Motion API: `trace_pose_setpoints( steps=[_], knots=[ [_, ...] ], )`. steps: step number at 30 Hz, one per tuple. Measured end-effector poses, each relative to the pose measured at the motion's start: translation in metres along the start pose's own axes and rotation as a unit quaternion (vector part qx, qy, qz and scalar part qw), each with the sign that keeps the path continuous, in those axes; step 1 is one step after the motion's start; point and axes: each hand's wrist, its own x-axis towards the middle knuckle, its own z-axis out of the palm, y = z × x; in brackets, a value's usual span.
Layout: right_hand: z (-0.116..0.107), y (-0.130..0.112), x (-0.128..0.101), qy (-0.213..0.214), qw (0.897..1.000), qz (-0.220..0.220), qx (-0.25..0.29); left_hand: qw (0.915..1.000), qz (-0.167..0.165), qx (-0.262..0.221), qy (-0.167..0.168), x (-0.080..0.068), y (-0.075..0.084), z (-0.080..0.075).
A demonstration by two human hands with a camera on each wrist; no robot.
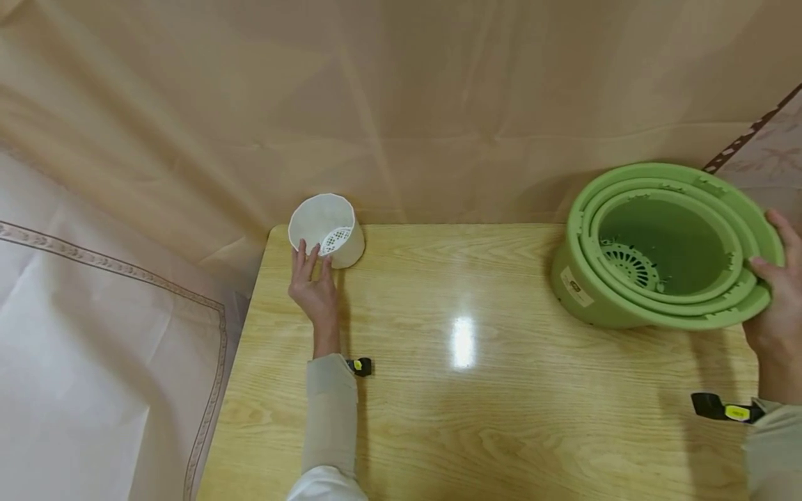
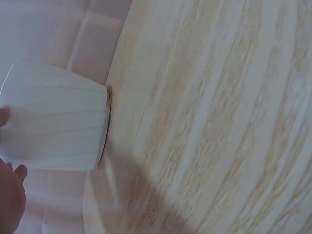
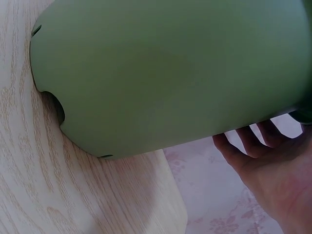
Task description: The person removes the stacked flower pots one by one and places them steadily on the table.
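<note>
green tubs (image 1: 664,243), tilted at the tabletop's (image 1: 476,390) far right corner, gripped by right hand (image 1: 773,306); left hand's (image 1: 313,285) straight fingers touch white cup (image 1: 328,229) at far left corner. either could tip off the edge.

The person is wearing pale beige sleeves on both arms, and each wrist is carrying a black strap-on camera (image 1: 360,366) showing a yellow label.

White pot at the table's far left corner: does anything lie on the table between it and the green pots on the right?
Nothing visible does. The white pot, touched by the left hand, and the tilted green pots, held at the rim by the right hand, are separated only by bare table.
</note>
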Motion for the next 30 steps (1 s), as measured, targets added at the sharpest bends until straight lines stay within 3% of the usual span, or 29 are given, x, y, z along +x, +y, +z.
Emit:
trace_pose_setpoints(
  steps=[8,17,20,25,30],
  knots=[
    [0.004,0.0,0.001,0.002,1.0,-0.011,-0.009,0.9999,0.011,0.004,0.0,-0.002,0.0,-0.002],
    [0.005,-0.001,-0.001,-0.015,0.999,-0.023,0.033,0.9992,0.024,-0.026,0.019,0.001,0.009,0.0],
    [0.005,-0.002,-0.001,-0.023,0.998,-0.022,0.058,0.9981,0.037,-0.041,0.026,0.001,0.017,0.002],
    [0.01,0.001,-0.003,-0.012,0.995,-0.024,0.095,0.9955,0.064,-0.065,0.027,0.0,0.044,0.0],
    [0.01,0.003,-0.004,-0.002,0.998,-0.035,0.059,0.9931,0.077,-0.087,0.012,0.0,0.066,-0.003]
  ],
)
